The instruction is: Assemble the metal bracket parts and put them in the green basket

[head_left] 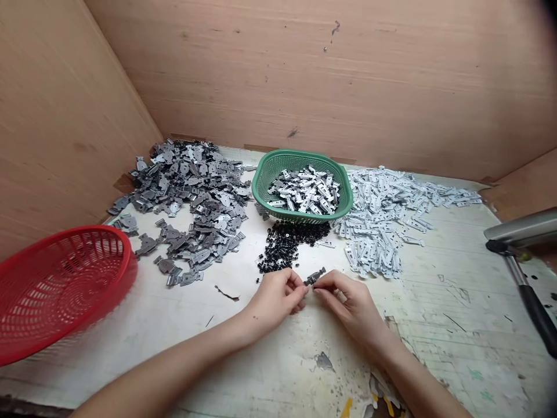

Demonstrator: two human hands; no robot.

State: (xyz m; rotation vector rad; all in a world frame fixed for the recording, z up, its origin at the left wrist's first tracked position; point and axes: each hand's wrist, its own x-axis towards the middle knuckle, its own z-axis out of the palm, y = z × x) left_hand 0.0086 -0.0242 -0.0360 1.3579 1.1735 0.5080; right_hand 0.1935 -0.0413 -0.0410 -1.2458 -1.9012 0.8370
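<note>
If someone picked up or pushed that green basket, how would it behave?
The green basket would probably flex slightly when squeezed, since its mesh walls look thin. The heap of metal-looking pieces inside likely makes it heavier than those airy walls suggest. Being wide and low, it should slide rather than tip if pushed.

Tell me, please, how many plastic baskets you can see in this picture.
2: a red basket at the left edge, partly cut off by the frame, and a green basket further back, between the grey pile and white pile. No others show.
</note>
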